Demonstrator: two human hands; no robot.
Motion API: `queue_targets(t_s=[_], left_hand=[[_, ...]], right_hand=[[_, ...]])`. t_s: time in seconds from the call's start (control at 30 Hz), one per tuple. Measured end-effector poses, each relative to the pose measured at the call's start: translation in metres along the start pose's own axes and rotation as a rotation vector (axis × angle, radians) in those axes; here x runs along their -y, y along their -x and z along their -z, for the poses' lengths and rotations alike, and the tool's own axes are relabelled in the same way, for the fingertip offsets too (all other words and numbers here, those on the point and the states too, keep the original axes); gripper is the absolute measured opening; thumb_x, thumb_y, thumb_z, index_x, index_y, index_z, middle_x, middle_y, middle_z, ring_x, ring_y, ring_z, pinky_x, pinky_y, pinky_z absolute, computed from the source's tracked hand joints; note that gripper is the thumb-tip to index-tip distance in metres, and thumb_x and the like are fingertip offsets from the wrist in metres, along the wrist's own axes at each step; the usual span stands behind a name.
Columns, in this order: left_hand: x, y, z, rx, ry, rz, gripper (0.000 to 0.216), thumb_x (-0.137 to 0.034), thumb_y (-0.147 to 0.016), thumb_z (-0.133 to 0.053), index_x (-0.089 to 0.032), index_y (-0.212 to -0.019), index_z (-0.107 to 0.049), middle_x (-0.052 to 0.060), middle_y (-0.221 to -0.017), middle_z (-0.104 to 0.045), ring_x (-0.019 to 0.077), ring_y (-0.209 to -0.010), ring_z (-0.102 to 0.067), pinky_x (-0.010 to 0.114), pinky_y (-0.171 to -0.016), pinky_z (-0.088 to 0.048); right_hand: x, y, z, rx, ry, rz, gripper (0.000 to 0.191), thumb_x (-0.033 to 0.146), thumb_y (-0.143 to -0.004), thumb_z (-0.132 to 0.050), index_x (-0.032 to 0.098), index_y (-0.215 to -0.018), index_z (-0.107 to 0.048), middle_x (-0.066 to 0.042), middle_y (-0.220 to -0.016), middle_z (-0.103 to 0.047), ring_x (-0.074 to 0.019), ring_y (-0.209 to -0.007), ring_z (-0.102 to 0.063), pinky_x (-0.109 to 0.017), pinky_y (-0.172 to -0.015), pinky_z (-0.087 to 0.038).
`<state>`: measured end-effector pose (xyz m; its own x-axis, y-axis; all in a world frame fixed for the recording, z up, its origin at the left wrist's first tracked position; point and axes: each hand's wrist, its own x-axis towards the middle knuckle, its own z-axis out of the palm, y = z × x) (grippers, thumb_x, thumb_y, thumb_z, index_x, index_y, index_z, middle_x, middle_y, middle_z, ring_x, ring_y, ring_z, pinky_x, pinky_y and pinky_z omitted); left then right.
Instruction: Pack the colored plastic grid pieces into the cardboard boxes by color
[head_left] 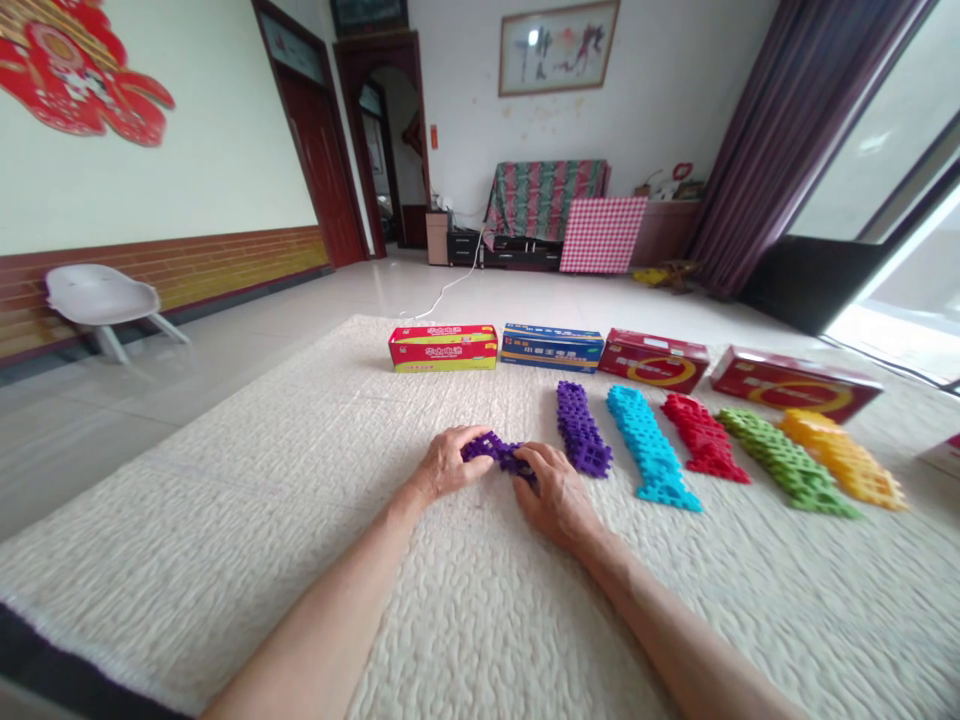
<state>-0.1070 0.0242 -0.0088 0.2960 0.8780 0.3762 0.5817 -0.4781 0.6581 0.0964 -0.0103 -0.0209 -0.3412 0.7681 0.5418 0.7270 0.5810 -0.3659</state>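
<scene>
My left hand [450, 460] is closed on the left end of some purple interlocking plastic pieces [491, 446], low over the cream quilted mat [420, 620]. At their right end my right hand [551, 490] grips them too, its fingers curled over the top and hiding part of them. Just right of that hand lies a purple strip [581, 430] of joined pieces. Further right, side by side, are a light blue strip [651, 450], a red strip [703, 438], a green strip [791, 462] and a yellow strip [844, 458].
Behind the strips stand a red-and-yellow box [442, 350], a blue box [551, 348] and two dark red boxes, one nearer the middle [652, 360] and one further right [795, 382]. A white chair [105, 300] is at the left on the tiled floor. Another box [943, 455] shows at the right edge.
</scene>
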Motion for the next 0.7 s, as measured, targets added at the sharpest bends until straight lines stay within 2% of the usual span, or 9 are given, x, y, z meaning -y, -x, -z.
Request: queue_targets(t_s=[0.1, 0.3, 0.37, 0.5, 0.7], left_hand=[[-0.002, -0.001, 0.0, -0.02, 0.247, 0.115, 0.041, -0.028, -0.075, -0.062, -0.018, -0.115, -0.063, 0.006, -0.105, -0.07, 0.0214, -0.095, -0.065, 0.032, -0.085, -0.051], [-0.013, -0.005, -0.002, -0.008, 0.7, 0.251, 0.048, -0.03, -0.073, -0.065, -0.014, -0.118, -0.061, 0.009, -0.111, -0.068, 0.0218, -0.105, -0.061, 0.032, -0.09, -0.047], [-0.017, -0.006, -0.005, 0.017, 0.823, 0.295, 0.048, -0.033, -0.073, -0.065, -0.014, -0.118, -0.061, 0.007, -0.106, -0.068, 0.0202, -0.098, -0.062, 0.03, -0.086, -0.047], [-0.025, -0.007, -0.008, 0.048, 1.014, 0.364, 0.045, -0.036, -0.073, -0.066, -0.015, -0.112, -0.062, 0.003, -0.092, -0.068, 0.015, -0.08, -0.062, 0.026, -0.073, -0.047], [-0.038, -0.005, -0.011, 0.096, 1.157, 0.393, 0.036, -0.033, -0.07, -0.067, -0.016, -0.101, -0.062, 0.004, -0.091, -0.066, 0.0144, -0.078, -0.061, 0.025, -0.071, -0.047]], right_hand=[[0.003, -0.001, 0.003, -0.001, -0.002, 0.006, 0.03, 0.019, -0.08, -0.055, 0.019, -0.109, -0.057, -0.01, -0.112, -0.061, -0.0244, -0.105, -0.054, -0.041, -0.092, -0.043], [0.006, -0.003, 0.004, -0.056, -0.037, 0.062, 0.045, 0.022, -0.077, -0.061, 0.02, -0.12, -0.049, -0.011, -0.116, -0.059, -0.0266, -0.11, -0.052, -0.043, -0.093, -0.041], [0.007, -0.003, 0.002, -0.079, -0.055, 0.084, 0.049, 0.022, -0.077, -0.061, 0.021, -0.123, -0.045, -0.012, -0.119, -0.057, -0.027, -0.111, -0.052, -0.044, -0.094, -0.041], [0.011, -0.003, 0.0, -0.118, -0.067, 0.093, 0.057, 0.026, -0.077, -0.063, 0.021, -0.129, -0.039, -0.013, -0.124, -0.053, -0.028, -0.115, -0.05, -0.044, -0.097, -0.04], [0.02, -0.005, 0.004, -0.186, -0.085, 0.043, 0.06, 0.028, -0.079, -0.061, 0.023, -0.133, -0.037, -0.013, -0.123, -0.052, -0.0291, -0.113, -0.05, -0.047, -0.096, -0.041]])
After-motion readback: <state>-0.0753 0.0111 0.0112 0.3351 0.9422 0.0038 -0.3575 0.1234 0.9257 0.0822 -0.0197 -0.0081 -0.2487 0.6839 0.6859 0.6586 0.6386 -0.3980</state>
